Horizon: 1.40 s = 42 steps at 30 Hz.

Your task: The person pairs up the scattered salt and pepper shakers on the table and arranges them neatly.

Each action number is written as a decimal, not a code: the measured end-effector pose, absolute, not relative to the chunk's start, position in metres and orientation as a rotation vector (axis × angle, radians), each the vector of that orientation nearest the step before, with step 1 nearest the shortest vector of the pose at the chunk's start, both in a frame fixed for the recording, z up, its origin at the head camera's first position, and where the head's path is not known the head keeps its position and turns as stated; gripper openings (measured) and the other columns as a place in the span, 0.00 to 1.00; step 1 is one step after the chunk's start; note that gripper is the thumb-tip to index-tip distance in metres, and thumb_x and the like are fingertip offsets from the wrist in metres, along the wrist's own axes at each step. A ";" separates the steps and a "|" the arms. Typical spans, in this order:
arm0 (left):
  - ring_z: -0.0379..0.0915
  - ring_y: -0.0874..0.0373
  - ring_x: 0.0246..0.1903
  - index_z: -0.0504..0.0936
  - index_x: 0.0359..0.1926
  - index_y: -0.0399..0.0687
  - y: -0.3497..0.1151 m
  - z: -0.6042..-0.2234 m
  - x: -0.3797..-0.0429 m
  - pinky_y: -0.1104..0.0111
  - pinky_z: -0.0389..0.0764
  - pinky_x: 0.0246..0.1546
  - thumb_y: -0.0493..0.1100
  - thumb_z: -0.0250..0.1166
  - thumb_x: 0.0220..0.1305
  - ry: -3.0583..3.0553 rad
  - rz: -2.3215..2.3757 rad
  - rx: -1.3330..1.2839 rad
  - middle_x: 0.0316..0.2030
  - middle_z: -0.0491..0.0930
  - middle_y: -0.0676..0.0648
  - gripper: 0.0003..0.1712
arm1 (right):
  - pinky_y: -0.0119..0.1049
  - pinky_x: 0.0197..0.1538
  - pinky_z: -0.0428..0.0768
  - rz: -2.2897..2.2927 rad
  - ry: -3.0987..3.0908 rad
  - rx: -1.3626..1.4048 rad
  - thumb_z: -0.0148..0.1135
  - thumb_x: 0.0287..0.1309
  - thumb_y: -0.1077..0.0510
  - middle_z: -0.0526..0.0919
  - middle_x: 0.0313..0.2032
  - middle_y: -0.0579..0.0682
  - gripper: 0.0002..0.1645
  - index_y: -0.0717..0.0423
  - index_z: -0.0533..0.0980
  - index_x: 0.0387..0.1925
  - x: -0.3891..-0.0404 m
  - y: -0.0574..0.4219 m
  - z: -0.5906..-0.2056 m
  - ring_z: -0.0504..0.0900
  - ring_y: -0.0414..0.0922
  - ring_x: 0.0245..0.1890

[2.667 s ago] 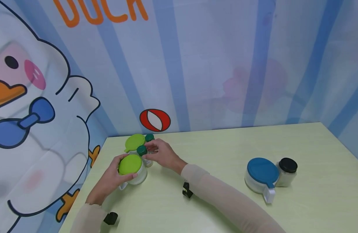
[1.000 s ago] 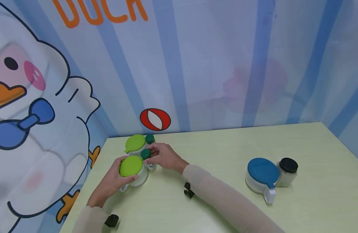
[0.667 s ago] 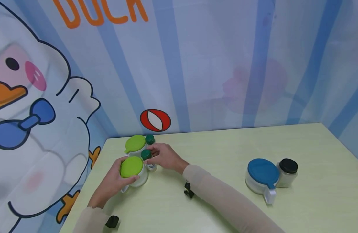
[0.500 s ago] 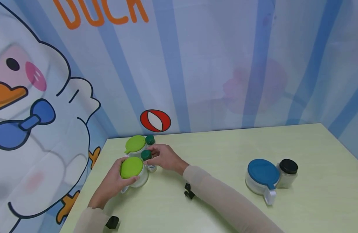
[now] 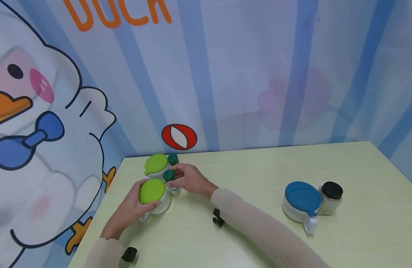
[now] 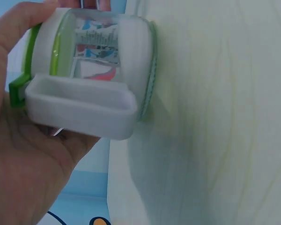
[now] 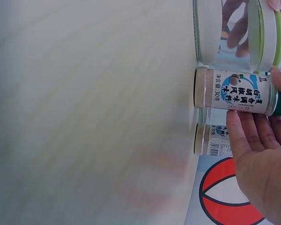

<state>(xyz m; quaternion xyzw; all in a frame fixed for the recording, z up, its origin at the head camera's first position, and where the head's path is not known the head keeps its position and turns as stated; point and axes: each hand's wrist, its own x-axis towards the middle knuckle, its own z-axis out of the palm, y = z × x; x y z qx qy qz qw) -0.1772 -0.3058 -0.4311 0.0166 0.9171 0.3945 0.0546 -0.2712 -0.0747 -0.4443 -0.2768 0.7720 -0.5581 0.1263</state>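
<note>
The left hand (image 5: 130, 209) gripped the green-lidded jar (image 5: 153, 196); right hand (image 5: 189, 180) fingers (image 7: 246, 136) pinched the spice bottle (image 7: 232, 96), apparently standing on the table (image 5: 259, 175).

- The green-lidded clear jar (image 5: 152, 196) stands upright on the table, lid shut, white spout toward the near edge, its sides wrapped by the left hand (image 5: 130, 210).
- The green-capped pepper shaker (image 5: 170, 182) stands upright, touching that jar's right side, pinched by the right hand (image 5: 189, 180).
</note>
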 end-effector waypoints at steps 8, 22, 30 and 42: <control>0.59 0.38 0.69 0.46 0.79 0.46 -0.312 -0.425 -0.173 0.40 0.66 0.68 0.55 0.70 0.64 2.717 1.189 0.078 0.74 0.54 0.35 0.55 | 0.32 0.53 0.82 -1.567 2.226 -0.859 0.74 0.59 0.48 0.84 0.46 0.39 0.27 0.46 0.79 0.59 -0.272 -0.071 -0.445 0.80 0.38 0.50; 0.60 0.40 0.68 0.51 0.79 0.50 -0.309 -0.429 -0.178 0.42 0.69 0.66 0.61 0.74 0.58 2.735 1.203 0.023 0.74 0.57 0.37 0.58 | 0.31 0.53 0.81 -1.583 2.206 -0.896 0.74 0.60 0.49 0.84 0.45 0.38 0.22 0.44 0.81 0.56 -0.279 -0.067 -0.449 0.81 0.36 0.49; 0.62 0.42 0.65 0.53 0.76 0.45 -0.307 -0.431 -0.179 0.42 0.68 0.66 0.62 0.74 0.57 2.736 1.189 -0.037 0.70 0.61 0.37 0.57 | 0.32 0.53 0.81 -1.612 2.181 -0.885 0.74 0.59 0.50 0.85 0.44 0.40 0.19 0.44 0.82 0.52 -0.277 -0.068 -0.449 0.81 0.38 0.49; 0.67 0.43 0.60 0.55 0.75 0.48 -0.303 -0.430 -0.182 0.49 0.73 0.58 0.60 0.76 0.55 2.701 1.213 -0.033 0.65 0.67 0.39 0.56 | 0.31 0.52 0.82 -1.614 2.177 -0.908 0.73 0.60 0.52 0.85 0.43 0.39 0.18 0.44 0.82 0.51 -0.276 -0.067 -0.447 0.82 0.36 0.47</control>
